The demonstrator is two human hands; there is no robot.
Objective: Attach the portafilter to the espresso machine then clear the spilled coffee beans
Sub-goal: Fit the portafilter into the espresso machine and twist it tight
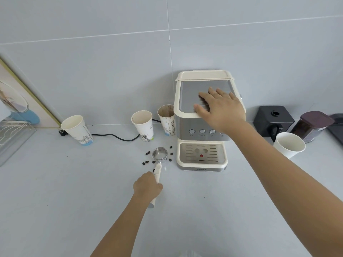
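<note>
Gripping: left hand [147, 186] is closed around the cream handle of the steel-basket portafilter [159, 160], whose round basket lies at 12 o'clock from the fist, apparently resting on the pale grey countertop [74, 201].
Bracing: right hand [220, 106] lies spread, palm down, on the ribbed metal top of the cream and steel espresso machine [202, 130], fingers apart and pinching nothing.
Machine position: at about 3 o'clock from the portafilter basket, well apart from it; the group head under the button panel is hidden from this view.
Spilled beans: dark coffee beans [146, 162] ring the basket, from about 12 o'clock round through 3 to 9 o'clock, some just beside the rim and one close against the handle.
Risk, scattering: lifting or swinging the basket sideways could sweep beans farther across the counter, making the clearing step longer.
Risk, blind fit: since the socket cannot be seen, the lugs may miss their slots, and the twist could jam or leave the portafilter loose.
Risk, machine shift: locking torque could slide or tip the machine if the flat palm presses too lightly.
Risk, cups: printed white paper cups [143, 127] stand at 11 o'clock from the basket; a wide arc of the handle might knock one over.
</note>
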